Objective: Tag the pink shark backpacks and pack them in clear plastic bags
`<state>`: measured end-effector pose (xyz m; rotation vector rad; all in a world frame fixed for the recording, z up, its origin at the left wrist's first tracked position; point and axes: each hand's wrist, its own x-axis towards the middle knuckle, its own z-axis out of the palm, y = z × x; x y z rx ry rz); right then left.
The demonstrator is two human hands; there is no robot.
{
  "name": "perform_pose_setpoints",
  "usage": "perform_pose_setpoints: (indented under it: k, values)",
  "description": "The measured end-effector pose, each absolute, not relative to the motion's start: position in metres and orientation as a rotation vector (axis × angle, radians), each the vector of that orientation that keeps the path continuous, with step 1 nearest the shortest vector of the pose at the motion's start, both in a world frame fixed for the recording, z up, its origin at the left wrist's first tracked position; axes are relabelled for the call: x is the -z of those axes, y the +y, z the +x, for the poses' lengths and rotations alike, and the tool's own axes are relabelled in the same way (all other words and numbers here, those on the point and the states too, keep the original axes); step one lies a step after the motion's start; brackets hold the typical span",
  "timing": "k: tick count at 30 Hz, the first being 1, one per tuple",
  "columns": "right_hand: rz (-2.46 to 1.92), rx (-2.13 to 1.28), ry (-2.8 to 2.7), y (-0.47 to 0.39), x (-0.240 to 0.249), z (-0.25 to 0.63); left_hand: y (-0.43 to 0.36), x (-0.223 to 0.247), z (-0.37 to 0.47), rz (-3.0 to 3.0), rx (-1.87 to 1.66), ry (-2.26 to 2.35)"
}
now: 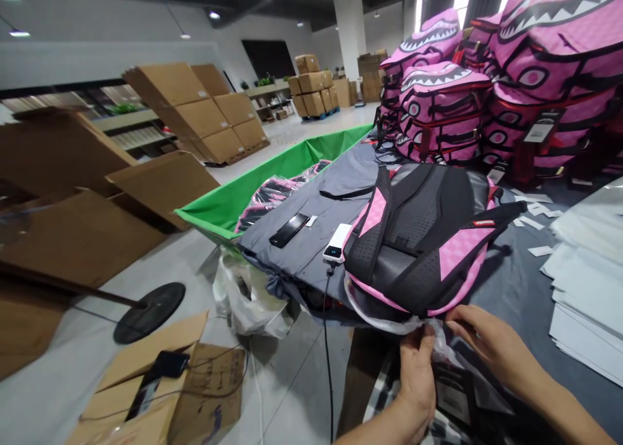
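Observation:
A pink and black backpack [423, 237] lies straps-up on the grey-covered table [311, 224], its bottom end at the near edge. A clear plastic bag [389, 318] sits at that end, around or under the backpack's bottom. My left hand [418, 373] pinches the bag's edge below the backpack. My right hand [491, 344] grips the same plastic film just to the right, fingers curled on it. A tag or card [452, 393] shows through the plastic under my hands.
A stack of pink shark-face backpacks [487, 88] stands at the table's back. A black phone [289, 229] and a white power bank [337, 242] with a cable lie left of the backpack. White sheets [588, 289] are piled right. Green bin [272, 179], cardboard boxes [204, 114] left.

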<state>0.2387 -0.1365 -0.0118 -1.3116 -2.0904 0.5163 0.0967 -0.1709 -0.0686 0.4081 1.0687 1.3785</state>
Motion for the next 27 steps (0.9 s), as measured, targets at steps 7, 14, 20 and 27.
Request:
perform_pose_setpoints:
  k: [7, 14, 20, 27]
  values:
    - [-1.266, -1.140, -1.807, -0.123, 0.036, 0.228, -0.169, 0.076, 0.099, 0.290, -1.432, 1.075]
    - [-1.379, -1.089, -1.628, -0.123, 0.041, 0.219, -0.169, 0.067, 0.102, 0.293, -1.464, 1.096]
    - [-1.361, -1.015, -1.702, -0.130, 0.048, 0.222, -0.170, 0.059, 0.097, 0.268, -1.471, 1.028]
    - [-1.448, -1.203, -1.808, -0.127, 0.055, 0.233, -0.169, 0.054, 0.096, 0.361, -1.410, 1.057]
